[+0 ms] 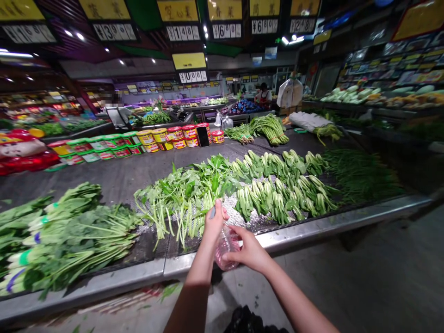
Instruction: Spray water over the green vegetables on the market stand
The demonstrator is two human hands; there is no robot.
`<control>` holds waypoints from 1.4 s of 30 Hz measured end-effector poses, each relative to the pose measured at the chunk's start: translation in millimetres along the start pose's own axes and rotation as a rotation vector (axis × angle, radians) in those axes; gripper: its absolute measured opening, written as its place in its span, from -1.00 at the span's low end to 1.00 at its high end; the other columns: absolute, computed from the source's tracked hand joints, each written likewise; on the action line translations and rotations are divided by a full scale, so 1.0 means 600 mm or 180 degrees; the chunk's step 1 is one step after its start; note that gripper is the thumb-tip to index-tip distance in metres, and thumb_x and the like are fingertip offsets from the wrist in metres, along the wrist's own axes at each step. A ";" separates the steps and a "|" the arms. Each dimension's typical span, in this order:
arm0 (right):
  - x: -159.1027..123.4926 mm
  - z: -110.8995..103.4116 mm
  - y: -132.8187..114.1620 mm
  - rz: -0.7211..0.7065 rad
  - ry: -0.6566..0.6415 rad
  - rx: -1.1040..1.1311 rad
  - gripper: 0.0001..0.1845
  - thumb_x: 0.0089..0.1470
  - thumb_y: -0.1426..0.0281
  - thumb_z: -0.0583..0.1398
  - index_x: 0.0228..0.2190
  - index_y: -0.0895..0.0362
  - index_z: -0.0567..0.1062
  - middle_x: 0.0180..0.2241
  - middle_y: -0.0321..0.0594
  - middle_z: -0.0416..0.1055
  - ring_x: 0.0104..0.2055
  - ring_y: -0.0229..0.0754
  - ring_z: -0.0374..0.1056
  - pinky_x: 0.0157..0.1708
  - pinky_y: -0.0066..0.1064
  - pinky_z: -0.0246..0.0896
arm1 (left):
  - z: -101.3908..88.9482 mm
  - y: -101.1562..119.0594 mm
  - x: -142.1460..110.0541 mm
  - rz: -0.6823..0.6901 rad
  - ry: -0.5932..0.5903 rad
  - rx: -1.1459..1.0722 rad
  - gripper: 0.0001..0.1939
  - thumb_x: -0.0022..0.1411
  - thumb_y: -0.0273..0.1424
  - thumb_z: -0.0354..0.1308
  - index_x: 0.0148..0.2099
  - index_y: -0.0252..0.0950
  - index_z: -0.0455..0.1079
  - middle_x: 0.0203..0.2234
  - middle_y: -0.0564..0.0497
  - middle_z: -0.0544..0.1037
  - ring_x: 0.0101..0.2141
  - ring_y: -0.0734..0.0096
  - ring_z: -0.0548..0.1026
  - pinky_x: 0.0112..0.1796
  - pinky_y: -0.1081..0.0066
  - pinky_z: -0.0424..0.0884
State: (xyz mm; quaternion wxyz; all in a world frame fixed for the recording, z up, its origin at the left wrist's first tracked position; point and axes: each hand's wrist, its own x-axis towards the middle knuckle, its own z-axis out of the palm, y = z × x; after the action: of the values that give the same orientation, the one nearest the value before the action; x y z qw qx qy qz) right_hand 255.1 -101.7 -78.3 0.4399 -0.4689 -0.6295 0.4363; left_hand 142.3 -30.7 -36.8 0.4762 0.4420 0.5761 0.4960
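Observation:
A clear pinkish spray bottle (226,259) is held over the stall's front edge. Around its top, near a grey piece that looks like the spray head, my left hand (215,221) is closed with the thumb up. My right hand (252,249) grips the bottle's body from the right, thumb and fingers on its side. Just beyond my hands lie leafy water spinach (194,185), stems toward me, and rows of small bok choy (277,194) on a perforated mat. The hands hide part of the bottle.
A metal rail (298,231) edges the stall. Tied leafy greens (83,236) lie at left. Stacked cans (114,145) and a dark phone (203,136) stand behind; green bundles (268,129) lie farther right. Price signs (178,18) hang above. Two people are in the background.

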 end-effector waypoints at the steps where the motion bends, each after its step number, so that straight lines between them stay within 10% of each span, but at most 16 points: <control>1: 0.005 -0.001 -0.002 -0.0004 -0.0006 0.0007 -0.11 -0.40 0.29 0.42 0.03 0.18 0.31 -0.07 -0.07 0.40 -0.09 -0.04 0.35 -0.07 -0.21 0.26 | -0.001 0.002 0.002 0.0008 0.0016 -0.0046 -0.37 -0.03 0.21 -0.05 -0.47 -0.31 0.36 -0.64 0.00 0.42 -0.62 0.46 0.37 -0.61 0.48 0.23; 7: 0.046 -0.014 -0.016 -0.0092 0.0002 -0.0092 -0.13 -0.42 0.30 0.42 0.01 0.13 0.34 -0.07 -0.10 0.40 -0.07 -0.02 0.34 -0.04 -0.18 0.23 | -0.001 0.035 0.026 0.0257 -0.0110 -0.0088 -0.35 -0.03 0.21 -0.06 -0.40 -0.33 0.40 -0.40 -0.11 0.52 -0.35 0.32 0.48 -0.53 0.50 0.29; 18: 0.112 -0.008 -0.029 0.0039 0.0017 -0.0042 -0.15 -0.46 0.24 0.43 -0.05 0.17 0.39 -0.14 -0.10 0.42 -0.15 -0.07 0.36 -0.13 -0.23 0.29 | -0.002 0.051 0.104 0.0280 -0.0411 0.0212 -0.33 -0.11 0.25 -0.05 -0.52 -0.32 0.33 -0.69 0.00 0.41 -0.62 0.44 0.36 -0.55 0.45 0.23; 27: 0.134 0.002 -0.025 0.0170 0.0201 -0.0477 -0.16 -0.39 0.18 0.40 -0.01 0.14 0.36 -0.14 -0.09 0.42 -0.16 -0.04 0.37 -0.14 -0.21 0.28 | -0.004 0.046 0.132 0.0247 -0.0621 0.0131 -0.38 0.00 0.16 -0.01 -0.34 -0.34 0.41 -0.44 -0.11 0.53 -0.38 0.31 0.48 -0.45 0.42 0.30; 42: 0.156 -0.051 -0.014 0.0093 0.0672 -0.0925 -0.07 -0.38 0.11 0.38 0.04 0.21 0.30 -0.08 -0.02 0.39 -0.12 0.00 0.34 -0.13 -0.21 0.26 | 0.076 0.068 0.164 0.0549 -0.0948 -0.0103 -0.45 0.01 0.12 0.02 -0.40 -0.31 0.36 -0.45 -0.07 0.51 -0.38 0.32 0.46 -0.43 0.41 0.31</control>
State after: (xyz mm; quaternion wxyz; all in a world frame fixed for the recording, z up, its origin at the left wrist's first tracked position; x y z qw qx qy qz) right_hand 266.6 -7.8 -49.5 0.4247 -0.5799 -0.6293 0.2955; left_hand 173.3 77.4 -9.5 0.5190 0.5506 0.4511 0.4733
